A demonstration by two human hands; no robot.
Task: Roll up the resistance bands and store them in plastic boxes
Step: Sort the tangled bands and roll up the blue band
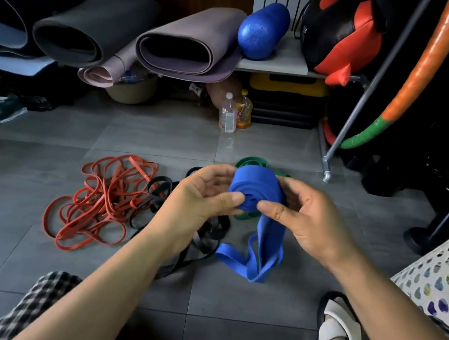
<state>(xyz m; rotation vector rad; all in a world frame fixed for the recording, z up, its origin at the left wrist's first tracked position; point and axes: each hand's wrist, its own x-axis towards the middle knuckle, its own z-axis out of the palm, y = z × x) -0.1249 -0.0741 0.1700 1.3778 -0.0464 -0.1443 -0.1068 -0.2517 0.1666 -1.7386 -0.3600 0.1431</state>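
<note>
A wide blue resistance band (255, 186) is partly wound into a thick roll held above the floor. My left hand (200, 198) grips the roll's left side, thumb on its end face. My right hand (304, 221) grips the right side, thumb pressing the roll's front. The band's loose tail (258, 254) hangs down and lies folded on the tiles. Behind the roll a green band (252, 161) peeks out on the floor. A tangle of red bands (102, 200) lies to the left, and black bands (204, 234) lie under my left forearm.
A white perforated plastic basket (440, 278) stands at the right edge. Rolled yoga mats (187, 45) and a blue foam roller (261, 30) sit on a low shelf at the back. Two bottles (233, 115) stand on the grey tiles. My sandalled foot (339, 331) rests at the lower right.
</note>
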